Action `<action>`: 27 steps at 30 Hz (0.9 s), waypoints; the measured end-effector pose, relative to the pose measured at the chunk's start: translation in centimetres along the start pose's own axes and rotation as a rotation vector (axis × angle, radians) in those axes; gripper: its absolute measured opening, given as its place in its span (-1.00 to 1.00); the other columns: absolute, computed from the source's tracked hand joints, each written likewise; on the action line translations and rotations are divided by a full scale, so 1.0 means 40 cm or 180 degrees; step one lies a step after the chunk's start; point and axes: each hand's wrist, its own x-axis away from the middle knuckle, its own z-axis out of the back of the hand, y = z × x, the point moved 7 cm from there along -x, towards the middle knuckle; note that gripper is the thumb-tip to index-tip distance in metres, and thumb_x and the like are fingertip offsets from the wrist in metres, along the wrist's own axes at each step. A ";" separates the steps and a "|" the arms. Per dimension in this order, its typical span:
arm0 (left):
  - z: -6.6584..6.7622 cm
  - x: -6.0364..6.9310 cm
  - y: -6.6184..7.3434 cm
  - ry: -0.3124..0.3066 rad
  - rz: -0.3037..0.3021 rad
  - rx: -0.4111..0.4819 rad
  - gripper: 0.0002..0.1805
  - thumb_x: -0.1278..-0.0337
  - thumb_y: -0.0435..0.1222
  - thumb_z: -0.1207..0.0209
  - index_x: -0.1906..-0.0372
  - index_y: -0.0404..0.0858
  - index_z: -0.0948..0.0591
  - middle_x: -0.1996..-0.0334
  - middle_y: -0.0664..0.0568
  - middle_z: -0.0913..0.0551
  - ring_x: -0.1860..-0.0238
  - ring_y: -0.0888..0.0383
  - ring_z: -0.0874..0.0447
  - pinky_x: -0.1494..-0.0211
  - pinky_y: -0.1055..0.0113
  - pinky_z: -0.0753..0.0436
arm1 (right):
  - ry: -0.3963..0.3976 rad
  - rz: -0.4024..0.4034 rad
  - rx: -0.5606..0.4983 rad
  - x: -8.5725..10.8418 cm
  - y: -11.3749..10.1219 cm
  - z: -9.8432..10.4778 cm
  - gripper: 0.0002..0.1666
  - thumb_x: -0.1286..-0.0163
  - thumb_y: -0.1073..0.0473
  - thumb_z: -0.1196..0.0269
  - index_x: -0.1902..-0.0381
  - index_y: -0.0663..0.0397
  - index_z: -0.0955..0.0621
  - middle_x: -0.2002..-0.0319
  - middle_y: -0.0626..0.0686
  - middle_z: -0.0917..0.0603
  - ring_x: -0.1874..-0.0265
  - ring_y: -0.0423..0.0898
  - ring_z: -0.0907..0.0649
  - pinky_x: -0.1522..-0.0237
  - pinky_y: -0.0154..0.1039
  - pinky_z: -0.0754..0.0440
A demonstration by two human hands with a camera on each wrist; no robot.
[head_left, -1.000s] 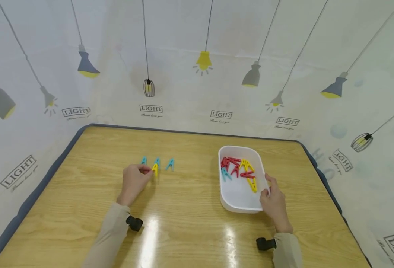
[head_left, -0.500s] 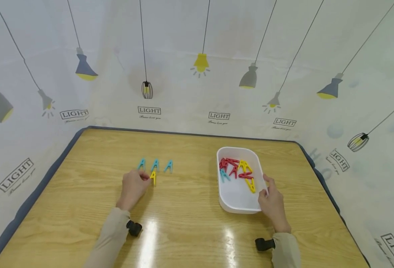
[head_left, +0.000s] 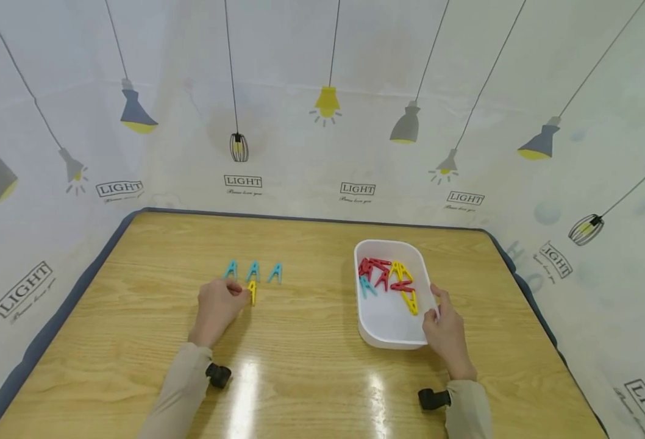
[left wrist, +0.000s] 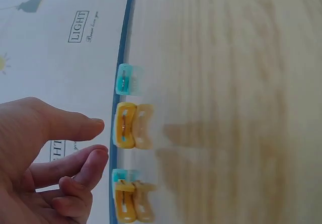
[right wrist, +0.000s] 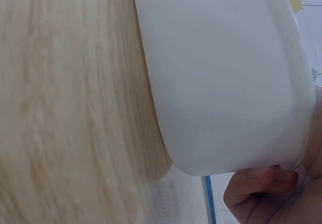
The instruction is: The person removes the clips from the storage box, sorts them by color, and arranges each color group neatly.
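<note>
In the head view, three light-blue clothespins (head_left: 253,271) stand in a row on the table's left half. A yellow clothespin (head_left: 252,293) stands in front of the middle one. My left hand (head_left: 218,310) is just left of it; in the left wrist view a small gap parts its thumb from its fingers, short of the yellow clothespin (left wrist: 126,126). That view also shows a second yellow clothespin (left wrist: 126,203), which the hand hides in the head view. My right hand (head_left: 447,329) grips the right rim of a white plastic tub (head_left: 394,332), its fingers against the outer wall.
Inside the tub lie several red clothespins (head_left: 383,280), a few yellow ones (head_left: 410,302) and a light-blue one (head_left: 367,286). The wooden table (head_left: 300,366) has a dark blue edge (head_left: 300,217), with printed fabric walls behind and at both sides.
My left hand has brought the yellow clothespin down and nearer to me, in front of the middle light-blue one, and has let go of it. The right hand stays on the tub.
</note>
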 end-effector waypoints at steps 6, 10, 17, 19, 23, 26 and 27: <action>0.017 -0.012 0.081 0.0141 -0.0222 0.0008 -0.76 -0.27 -0.21 -0.29 0.29 -0.35 -0.73 0.41 -0.11 -0.75 0.44 0.09 -0.68 0.37 0.28 -0.62 | -0.0033 -0.0044 0.0005 -0.002 0.005 0.012 -0.35 -0.46 0.33 0.06 -0.50 0.20 -0.24 0.47 0.12 -0.51 0.57 -0.11 -0.44 0.56 -0.32 -0.37; 0.003 -0.027 0.167 0.0058 -0.0368 0.0168 -0.77 -0.30 -0.21 -0.26 0.26 -0.33 -0.72 0.40 -0.09 -0.73 0.43 0.10 -0.65 0.38 0.30 -0.60 | -0.0040 -0.0077 0.0023 -0.002 0.012 0.018 -0.35 -0.47 0.33 0.07 -0.51 0.19 -0.23 0.46 0.12 -0.51 0.56 -0.11 -0.44 0.56 -0.32 -0.37; -0.096 -0.049 0.328 -0.0171 -0.0634 0.0408 -0.84 -0.30 -0.25 -0.25 0.29 -0.27 -0.73 0.42 -0.02 -0.71 0.45 0.14 -0.63 0.37 0.30 -0.62 | -0.0067 -0.0103 -0.0015 -0.005 0.017 0.015 -0.35 -0.48 0.32 0.06 -0.52 0.17 -0.22 0.42 0.14 -0.51 0.53 -0.10 -0.45 0.53 -0.32 -0.39; -0.134 -0.052 0.378 -0.0246 -0.0697 0.0411 -0.86 -0.30 -0.28 -0.25 0.29 -0.27 -0.73 0.41 -0.02 -0.72 0.42 0.15 -0.64 0.33 0.30 -0.64 | -0.0067 -0.0101 -0.0006 -0.005 0.017 0.013 -0.35 -0.49 0.32 0.06 -0.52 0.17 -0.22 0.43 0.13 -0.51 0.53 -0.10 -0.44 0.53 -0.32 -0.39; -0.205 -0.060 0.479 -0.0380 -0.0846 0.0342 -0.86 -0.28 -0.32 -0.22 0.27 -0.30 -0.74 0.37 -0.04 -0.74 0.36 0.12 -0.68 0.26 0.28 -0.67 | -0.0044 -0.0073 -0.0001 -0.005 0.012 0.011 -0.35 -0.48 0.33 0.05 -0.51 0.18 -0.23 0.48 0.11 -0.47 0.55 -0.11 -0.42 0.55 -0.32 -0.37; -0.252 -0.070 0.538 -0.0488 -0.0934 0.0286 -0.85 -0.26 -0.33 -0.20 0.26 -0.32 -0.74 0.33 -0.06 -0.75 0.29 0.10 -0.68 0.21 0.28 -0.67 | -0.0037 -0.0059 -0.0020 -0.004 0.006 0.004 -0.36 -0.49 0.34 0.05 -0.51 0.17 -0.24 0.48 0.11 -0.48 0.56 -0.11 -0.42 0.55 -0.32 -0.37; -0.267 -0.072 0.552 -0.0525 -0.0961 0.0280 -0.85 -0.26 -0.33 -0.20 0.26 -0.32 -0.74 0.32 -0.06 -0.75 0.29 0.09 -0.68 0.21 0.29 -0.67 | -0.0032 -0.0054 -0.0032 -0.002 0.004 -0.001 -0.36 -0.49 0.34 0.04 -0.51 0.17 -0.24 0.48 0.11 -0.48 0.56 -0.11 -0.42 0.55 -0.32 -0.36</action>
